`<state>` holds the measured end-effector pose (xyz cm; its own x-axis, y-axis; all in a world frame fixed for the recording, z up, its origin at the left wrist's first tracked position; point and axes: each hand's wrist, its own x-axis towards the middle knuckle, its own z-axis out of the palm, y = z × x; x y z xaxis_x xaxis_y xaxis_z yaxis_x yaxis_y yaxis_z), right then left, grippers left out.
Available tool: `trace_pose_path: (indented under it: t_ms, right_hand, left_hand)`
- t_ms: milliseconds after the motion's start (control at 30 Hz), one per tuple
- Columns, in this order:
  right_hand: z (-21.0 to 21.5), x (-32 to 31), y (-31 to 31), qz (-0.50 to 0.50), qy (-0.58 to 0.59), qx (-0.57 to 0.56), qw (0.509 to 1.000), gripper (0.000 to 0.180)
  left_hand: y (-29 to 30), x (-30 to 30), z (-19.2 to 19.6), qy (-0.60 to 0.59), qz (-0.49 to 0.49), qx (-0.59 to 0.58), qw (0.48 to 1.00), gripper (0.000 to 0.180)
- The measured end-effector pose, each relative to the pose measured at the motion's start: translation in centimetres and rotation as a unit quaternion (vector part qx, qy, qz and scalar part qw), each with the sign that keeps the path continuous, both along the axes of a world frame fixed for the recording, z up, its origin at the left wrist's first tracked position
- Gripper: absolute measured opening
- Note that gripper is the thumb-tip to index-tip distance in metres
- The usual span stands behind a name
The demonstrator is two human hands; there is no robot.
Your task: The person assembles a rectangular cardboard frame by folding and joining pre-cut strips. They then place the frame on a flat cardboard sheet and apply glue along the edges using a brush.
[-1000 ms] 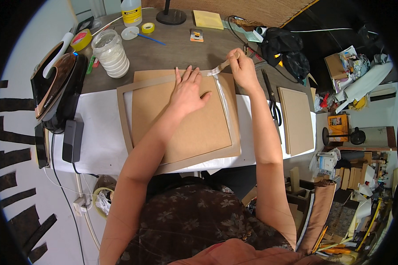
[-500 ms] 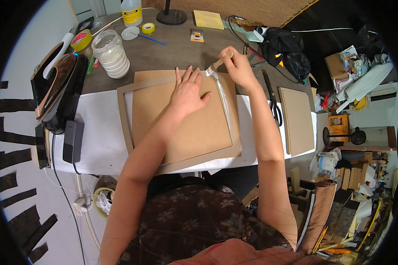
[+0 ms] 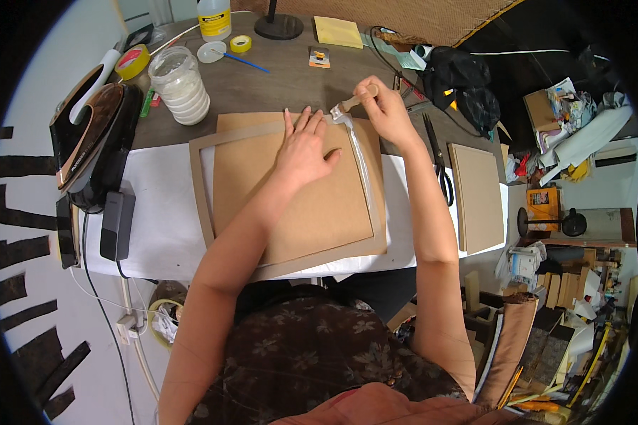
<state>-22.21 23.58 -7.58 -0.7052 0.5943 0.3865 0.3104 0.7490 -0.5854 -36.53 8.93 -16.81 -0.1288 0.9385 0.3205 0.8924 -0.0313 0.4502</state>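
A flat greyish-brown board frame (image 3: 203, 205) lies over brown sheets (image 3: 290, 205) on the table. My left hand (image 3: 308, 150) rests flat with fingers spread, its fingertips at the frame's far strip. In my right hand (image 3: 386, 113) is a brush (image 3: 354, 101) with a wooden handle, gripped near the handle's end. Its white-coated bristles touch the frame's far right corner. White paste (image 3: 359, 159) runs down the right strip from that corner, looking wet. A large clear jar (image 3: 181, 88) of white paste stands open beyond the frame's far left corner.
An iron (image 3: 96, 134) on its base stands at the left. Black scissors (image 3: 439, 159) and stacked boards (image 3: 478, 198) lie to the right. Toward the back are a thin blue brush (image 3: 244, 62), yellow tape (image 3: 241, 44), a bottle (image 3: 214, 20) and a black bag (image 3: 457, 85).
The brush has shifted very slightly at the far right corner, and white paste there now spreads a little farther left. My left hand stays in place on the sheet.
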Motion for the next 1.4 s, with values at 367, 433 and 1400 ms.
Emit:
trace_pose_path:
  t_ms: [367,433,1400]
  right_hand:
    - [0.0,1.5,0.4,-0.056,-0.02,-0.013,0.998,0.024]
    - [-0.1,1.7,0.3,-0.056,0.011,-0.009,0.998,0.022]
    - [-1.4,2.1,-1.9,-0.177,0.03,0.027,0.983,0.019]
  left_hand:
    - [0.0,0.0,0.0,0.004,-0.003,0.005,1.0,0.073]
    - [0.0,0.0,0.0,0.001,-0.001,0.007,1.0,0.073]
    - [0.0,0.0,0.1,0.005,0.001,-0.001,1.0,0.074]
